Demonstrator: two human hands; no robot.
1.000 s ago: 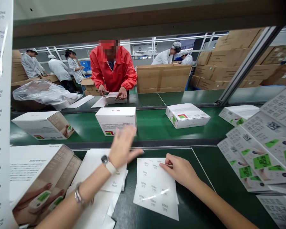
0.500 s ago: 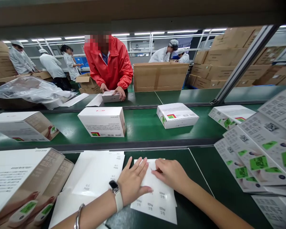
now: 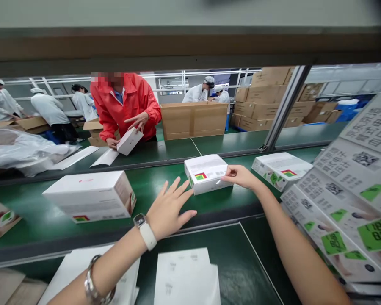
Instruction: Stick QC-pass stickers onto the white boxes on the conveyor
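Observation:
My right hand [image 3: 241,176] pinches a small pale sticker [image 3: 218,182] at the front face of a white printed box [image 3: 206,166] on the green conveyor belt. Whether the sticker touches the box I cannot tell. With fingers spread, my left hand [image 3: 170,209] hovers over the belt's near edge, its fingertips close to the box's left corner. Below it, on the dark green work surface, lies a white sheet of Q.C. PASS stickers [image 3: 186,277]. More white sheets [image 3: 127,271] are partly hidden under my left forearm.
Other white boxes stand on the belt, at left [image 3: 85,197] and at right [image 3: 281,167]. Stacked printed cartons [image 3: 343,203] rise close on my right. Across the belt, a co-worker in a red jacket [image 3: 127,106] handles a white box [image 3: 129,141]. A shelf edge [image 3: 190,46] crosses overhead.
Both hands have left the sticker sheet and moved forward to the box on the belt, the right with a sticker. My view has tilted up. The co-worker has tipped up their box.

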